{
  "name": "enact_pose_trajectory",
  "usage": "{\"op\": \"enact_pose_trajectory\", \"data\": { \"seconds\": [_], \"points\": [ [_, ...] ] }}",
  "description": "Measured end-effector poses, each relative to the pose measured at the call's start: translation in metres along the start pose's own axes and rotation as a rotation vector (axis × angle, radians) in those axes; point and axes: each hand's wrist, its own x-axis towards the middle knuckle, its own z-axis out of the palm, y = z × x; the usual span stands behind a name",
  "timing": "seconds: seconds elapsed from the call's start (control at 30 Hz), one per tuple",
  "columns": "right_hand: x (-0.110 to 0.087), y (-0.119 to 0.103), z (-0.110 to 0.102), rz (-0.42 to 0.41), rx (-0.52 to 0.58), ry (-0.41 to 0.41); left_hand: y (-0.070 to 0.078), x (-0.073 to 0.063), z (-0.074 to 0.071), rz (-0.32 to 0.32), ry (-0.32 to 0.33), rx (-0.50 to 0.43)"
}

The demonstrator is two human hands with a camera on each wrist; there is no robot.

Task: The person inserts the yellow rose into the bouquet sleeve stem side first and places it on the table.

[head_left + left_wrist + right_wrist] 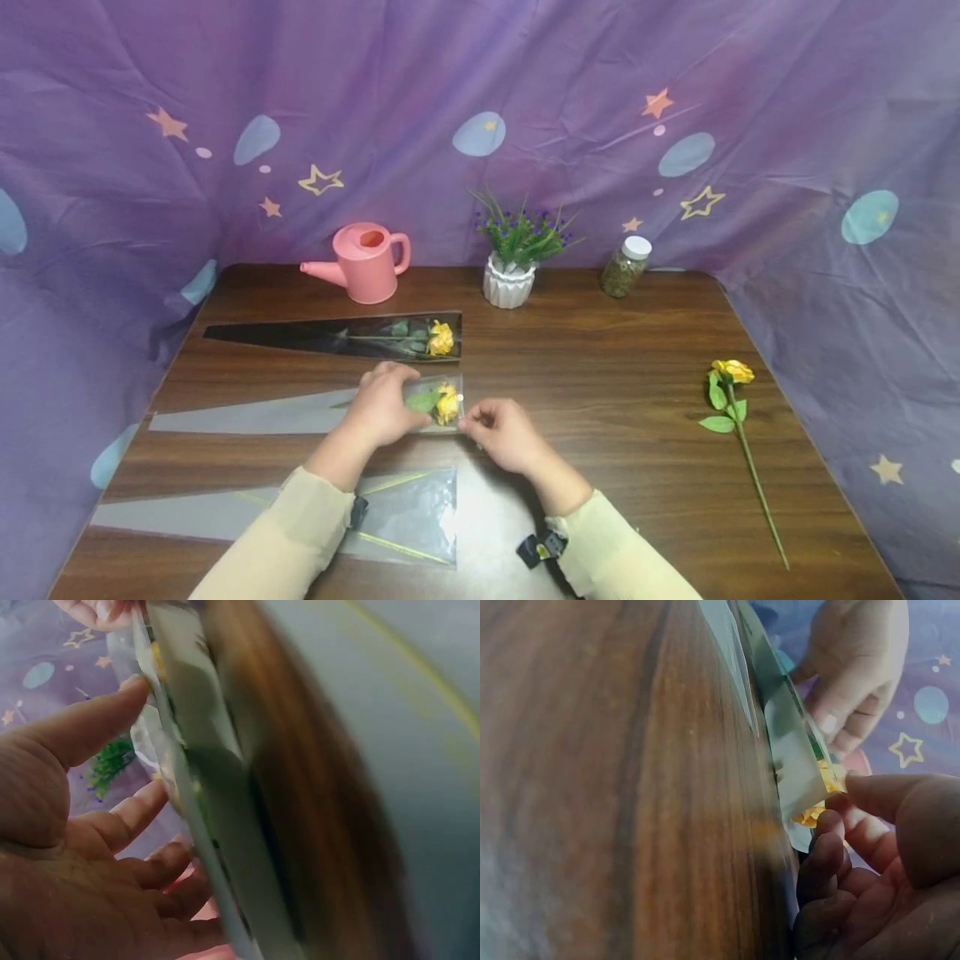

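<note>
A clear flower sleeve (247,415) with a pale grey back lies across the middle left of the table, a yellow rose (447,403) inside its wide end. Across this sleeve rests my left hand (381,407), fingers spread and fairly straight, just left of the bloom; the left wrist view shows the fingertips touching the plastic. With thumb and fingers my right hand (508,435) pinches the sleeve's wide end near its lower right corner. In the right wrist view, yellow petals (810,816) show beside those fingertips. The rose's stem is mostly hidden by my left hand.
Behind lies a black-backed sleeve (262,335) holding another yellow rose. In front is a grey sleeve (408,517), partly under my left forearm. A loose yellow rose (733,372) lies at right. A pink watering can (367,271), potted plant (510,283) and lidded jar (625,271) line the back.
</note>
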Motion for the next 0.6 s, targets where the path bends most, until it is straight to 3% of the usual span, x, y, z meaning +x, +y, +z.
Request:
{"op": "enact_pose_trajectory", "data": {
  "seconds": [0.13, 0.27, 0.4, 0.5, 0.6],
  "points": [
    [-0.002, 0.000, -0.002, -0.006, -0.033, -0.028, 0.001, -0.008, 0.002, 0.025, 0.022, 0.015],
    [-0.008, 0.004, -0.011, 0.023, -0.009, -0.046, 0.017, -0.037, -0.002, 0.120, 0.029, 0.029],
    [-0.018, 0.015, -0.027, 0.077, 0.030, -0.027, 0.023, -0.069, 0.002, 0.225, -0.070, 0.041],
    [-0.025, 0.023, -0.036, 0.107, 0.052, -0.016, 0.016, -0.084, 0.014, 0.278, -0.133, 0.098],
    [-0.030, 0.026, -0.039, 0.112, 0.074, -0.022, 0.010, -0.092, 0.025, 0.300, -0.157, 0.192]
  ]
}}
